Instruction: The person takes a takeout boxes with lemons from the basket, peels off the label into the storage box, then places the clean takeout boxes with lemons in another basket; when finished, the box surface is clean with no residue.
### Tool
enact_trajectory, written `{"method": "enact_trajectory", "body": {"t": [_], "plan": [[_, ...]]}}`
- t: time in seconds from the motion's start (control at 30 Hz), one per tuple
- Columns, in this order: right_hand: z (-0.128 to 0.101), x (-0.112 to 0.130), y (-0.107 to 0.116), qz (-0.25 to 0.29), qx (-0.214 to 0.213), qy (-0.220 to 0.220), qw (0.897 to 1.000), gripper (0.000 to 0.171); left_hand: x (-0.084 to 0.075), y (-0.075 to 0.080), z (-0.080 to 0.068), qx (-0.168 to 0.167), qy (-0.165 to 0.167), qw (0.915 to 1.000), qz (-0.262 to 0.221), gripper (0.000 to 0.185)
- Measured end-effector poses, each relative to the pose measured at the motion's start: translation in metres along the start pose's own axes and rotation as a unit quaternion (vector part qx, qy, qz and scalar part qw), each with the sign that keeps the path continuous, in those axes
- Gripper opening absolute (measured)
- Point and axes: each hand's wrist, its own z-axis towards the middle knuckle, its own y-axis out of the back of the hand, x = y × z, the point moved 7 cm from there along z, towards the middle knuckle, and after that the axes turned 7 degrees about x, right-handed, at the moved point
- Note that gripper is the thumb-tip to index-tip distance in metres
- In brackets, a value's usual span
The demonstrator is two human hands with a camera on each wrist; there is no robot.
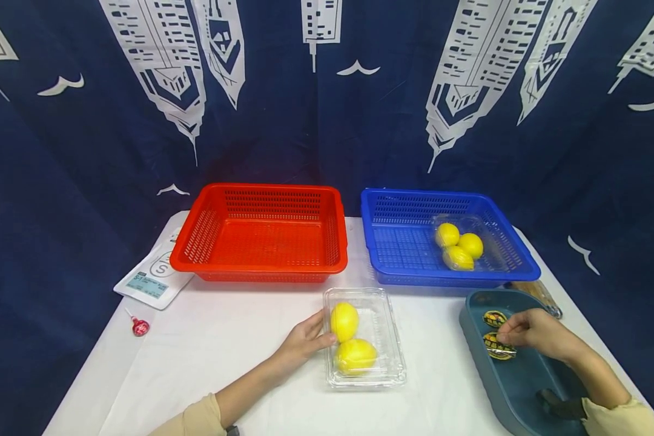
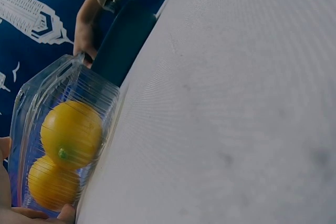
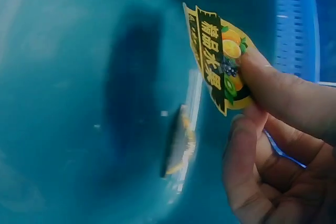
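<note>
Labelling step under way, by my reading. My right hand [image 1: 534,333] is pinching a sticker [image 3: 220,59] between thumb and fingertips over the teal tray [image 1: 518,387] at the counter's front right corner; a second sticker [image 1: 494,318] is lying in the tray. My left hand [image 1: 305,342], fingers relaxed, is steadying the clear clamshell [image 1: 384,369] of two lemons [image 1: 344,321] near the front edge, centre. Next move, I judge, is calling for carrying the sticker across and pressing it flat on the lid. Sticker print is showing Chinese characters and fruit pictures; I am not reading them reliably. Scale [image 1: 155,278] display at the left edge is too small to read.
</note>
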Motion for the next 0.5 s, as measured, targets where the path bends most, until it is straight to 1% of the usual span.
{"method": "enact_trajectory", "body": {"t": [0.07,0.13,0.23,0.43,0.5], "plan": [[0.004,-0.002,-0.001,-0.021,-0.015,-0.009,1.000,0.016,0.000,0.000,0.000,0.000,0.001,1.0000,0.001,0.086],[0.007,-0.004,-0.002,-0.043,-0.033,-0.027,0.998,0.013,0.000,0.000,0.000,0.000,0.001,1.0000,0.002,0.086],[0.010,-0.007,-0.002,-0.079,-0.059,-0.044,0.994,0.009,0.000,0.000,0.001,0.001,-0.001,1.0000,0.002,0.087],[0.014,-0.007,-0.007,-0.114,-0.089,-0.039,0.989,0.006,0.000,0.000,0.001,0.005,-0.002,1.0000,0.000,0.086],[0.016,-0.007,-0.010,-0.118,-0.094,-0.042,0.988,0.007,0.000,-0.001,0.000,0.006,-0.003,1.0000,-0.001,0.086]]}}
